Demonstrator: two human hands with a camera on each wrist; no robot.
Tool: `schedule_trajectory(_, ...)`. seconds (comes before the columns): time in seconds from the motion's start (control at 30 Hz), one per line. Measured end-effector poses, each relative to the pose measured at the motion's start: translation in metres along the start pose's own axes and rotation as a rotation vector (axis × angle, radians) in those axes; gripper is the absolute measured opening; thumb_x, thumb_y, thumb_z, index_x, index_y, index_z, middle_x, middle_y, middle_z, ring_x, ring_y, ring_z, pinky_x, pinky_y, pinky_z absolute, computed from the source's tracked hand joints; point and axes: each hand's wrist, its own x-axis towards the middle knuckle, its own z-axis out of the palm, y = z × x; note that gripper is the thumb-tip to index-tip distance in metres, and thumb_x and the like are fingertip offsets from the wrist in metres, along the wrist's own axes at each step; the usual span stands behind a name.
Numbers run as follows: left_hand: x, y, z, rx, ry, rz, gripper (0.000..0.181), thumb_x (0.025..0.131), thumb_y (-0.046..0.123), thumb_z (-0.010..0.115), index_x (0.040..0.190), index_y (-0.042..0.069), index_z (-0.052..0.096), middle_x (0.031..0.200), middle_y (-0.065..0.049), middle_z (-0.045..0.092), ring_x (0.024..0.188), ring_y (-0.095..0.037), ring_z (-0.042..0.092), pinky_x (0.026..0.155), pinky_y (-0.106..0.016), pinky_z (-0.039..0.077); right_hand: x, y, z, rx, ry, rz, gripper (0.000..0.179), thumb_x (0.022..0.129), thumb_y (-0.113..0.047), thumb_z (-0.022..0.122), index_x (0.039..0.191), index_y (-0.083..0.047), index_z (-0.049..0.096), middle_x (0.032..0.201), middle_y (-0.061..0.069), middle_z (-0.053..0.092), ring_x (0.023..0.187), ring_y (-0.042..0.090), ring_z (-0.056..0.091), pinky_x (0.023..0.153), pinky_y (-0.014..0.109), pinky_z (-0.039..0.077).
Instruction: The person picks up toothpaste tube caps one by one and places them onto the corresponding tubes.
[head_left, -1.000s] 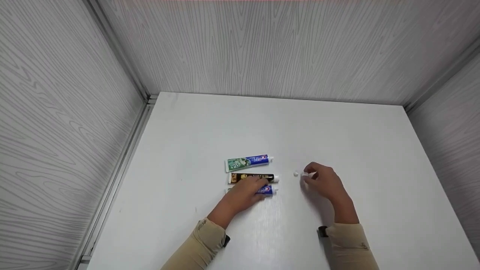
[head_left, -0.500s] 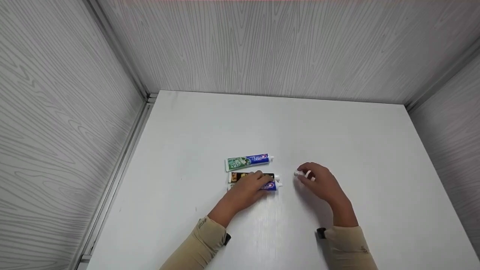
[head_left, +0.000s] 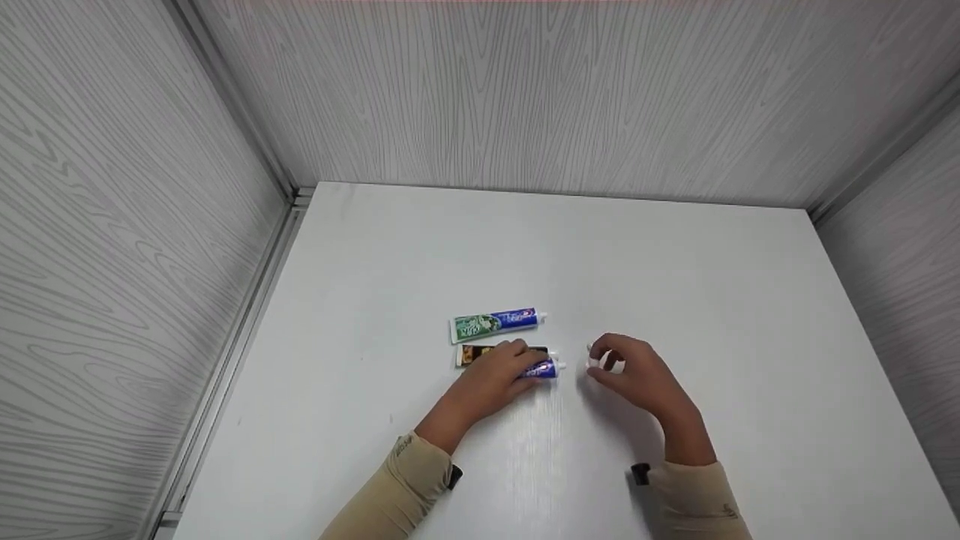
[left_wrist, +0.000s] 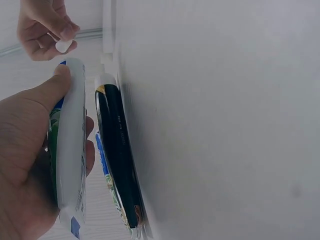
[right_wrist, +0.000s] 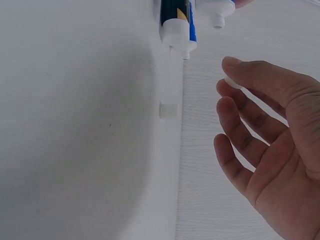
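My left hand (head_left: 491,379) grips a blue-and-green toothpaste tube (head_left: 541,369), raised off the table in the left wrist view. Its bare nozzle (right_wrist: 218,21) points toward my right hand (head_left: 637,371). Between thumb and index finger, the right hand pinches a small white cap (left_wrist: 63,46), a short gap away from that nozzle. A black toothpaste tube (left_wrist: 116,150) with its white cap (right_wrist: 176,33) on lies just beyond the left hand, partly covered by it in the head view. A second white cap (right_wrist: 168,110) stands on the table near the right fingertips.
Farther back lies another blue-and-green toothpaste tube (head_left: 495,323), its nozzle (right_wrist: 186,55) uncapped. The white table (head_left: 675,277) is bounded by a grey wood-grain panel (head_left: 480,97) at the back and others at the sides.
My left hand has lifted its toothpaste tube and shifted it slightly forward and right, nearer the black tube. The right hand, with a cap pinched, has come left toward the tube.
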Motion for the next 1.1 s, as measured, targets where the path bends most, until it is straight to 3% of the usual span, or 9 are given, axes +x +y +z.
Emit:
schedule_trajectory(0.37, 0.001, 0.005, -0.006, 0.017, 0.06, 0.053, 0.035, 0.106, 0.034, 0.067, 0.138, 0.022, 0.068, 0.109, 0.0, 0.065, 0.094, -0.015, 0.059, 0.083, -0.033, 0.053, -0.003, -0.005, 0.007, 0.018, -0.018, -0.081, 0.022, 0.09, -0.003, 0.082, 0.105, -0.016, 0.072, 0.104, -0.004, 0.073, 0.092, 0.016, 0.068, 0.088, 0.049, 0.059)
schedule_trajectory(1.1, 0.002, 0.012, -0.009, -0.005, 0.066, 0.058, 0.035, 0.105, 0.035, 0.068, 0.138, 0.023, 0.069, 0.112, 0.001, 0.066, 0.095, -0.014, 0.06, 0.083, -0.032, 0.053, -0.007, -0.016, 0.009, -0.018, 0.004, -0.132, 0.025, 0.091, -0.004, 0.082, 0.109, -0.018, 0.073, 0.105, -0.007, 0.072, 0.09, 0.014, 0.069, 0.087, 0.052, 0.059)
